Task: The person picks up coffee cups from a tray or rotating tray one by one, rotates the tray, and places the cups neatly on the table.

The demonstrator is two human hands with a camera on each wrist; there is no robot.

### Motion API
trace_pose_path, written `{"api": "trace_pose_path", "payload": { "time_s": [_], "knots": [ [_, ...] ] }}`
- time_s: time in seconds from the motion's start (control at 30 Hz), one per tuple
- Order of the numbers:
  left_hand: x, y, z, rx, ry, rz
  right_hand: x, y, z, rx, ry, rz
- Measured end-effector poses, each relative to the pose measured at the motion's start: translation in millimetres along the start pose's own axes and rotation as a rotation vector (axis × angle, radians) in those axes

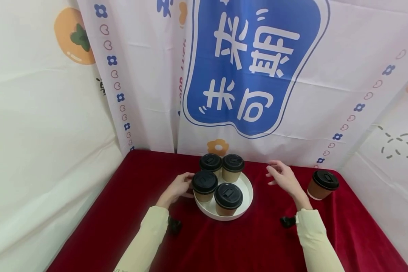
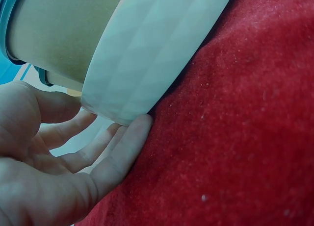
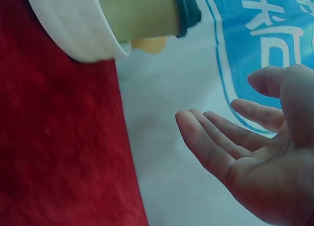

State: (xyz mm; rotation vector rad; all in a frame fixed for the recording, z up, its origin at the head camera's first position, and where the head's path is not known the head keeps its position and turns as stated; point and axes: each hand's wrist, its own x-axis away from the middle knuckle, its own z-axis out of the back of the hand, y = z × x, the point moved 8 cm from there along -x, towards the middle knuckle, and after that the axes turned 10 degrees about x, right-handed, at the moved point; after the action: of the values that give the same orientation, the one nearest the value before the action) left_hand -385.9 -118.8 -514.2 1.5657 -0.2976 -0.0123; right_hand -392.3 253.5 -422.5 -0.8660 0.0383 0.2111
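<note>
One left hand (image 1: 179, 187) is seen at the left, with its grip spread and loosely bent; the wall of a round white tray (image 1: 247, 192) is touched by the fingertips (image 2: 141, 123). This tray is placed on the red worktop (image 1: 255, 241). By it four brown cups (image 1: 226, 210) with black lids (image 1: 228, 194) are carried, two near and two far. To the right, the right hand (image 1: 284, 179) is held apart from the tray, its grip spread. Farther right, one more lidded cup (image 1: 321, 187) is placed upright.

Creased white fabric walls (image 1: 44, 143) flank a printed white cloth backdrop (image 1: 153, 90) bearing a large blue panel (image 1: 243, 81). A deep red velvety tablecloth (image 1: 112, 215) lies before it.
</note>
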Motion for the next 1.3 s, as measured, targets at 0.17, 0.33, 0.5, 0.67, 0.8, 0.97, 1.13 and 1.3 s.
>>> {"api": "trace_pose_path", "payload": {
  "time_s": [0.17, 0.33, 0.5, 0.67, 0.8, 0.97, 1.13, 1.3],
  "knots": [
    [1.1, 1.0, -1.5, 0.001, -0.011, -0.001, -3.4, 3, -23, -0.042, -0.038, -0.041],
    [2.3, 1.4, 0.4, -0.006, -0.002, -0.002, -8.6, 7, -43, -0.100, -0.071, -0.065],
    [2.6, 1.8, 1.1, -0.010, -0.001, -0.010, -11.9, 13, -60, -0.107, -0.097, -0.112],
    [3.3, 2.8, 0.9, -0.005, -0.005, -0.008, -12.3, 17, -72, -0.082, -0.111, -0.125],
    [3.9, 2.0, 1.7, -0.005, -0.004, -0.002, -13.5, 19, -80, -0.087, -0.118, -0.127],
    [3.4, 3.7, -0.8, -0.011, 0.002, 0.000, -12.1, 21, -87, -0.078, -0.142, -0.112],
    [3.9, 6.6, -0.4, -0.010, -0.008, 0.001, -9.6, 24, -90, -0.069, -0.127, -0.114],
    [8.2, 20.2, 15.6, -0.016, 0.046, -0.058, -11.3, 27, -92, -0.052, -0.100, -0.115]
  ]
}}
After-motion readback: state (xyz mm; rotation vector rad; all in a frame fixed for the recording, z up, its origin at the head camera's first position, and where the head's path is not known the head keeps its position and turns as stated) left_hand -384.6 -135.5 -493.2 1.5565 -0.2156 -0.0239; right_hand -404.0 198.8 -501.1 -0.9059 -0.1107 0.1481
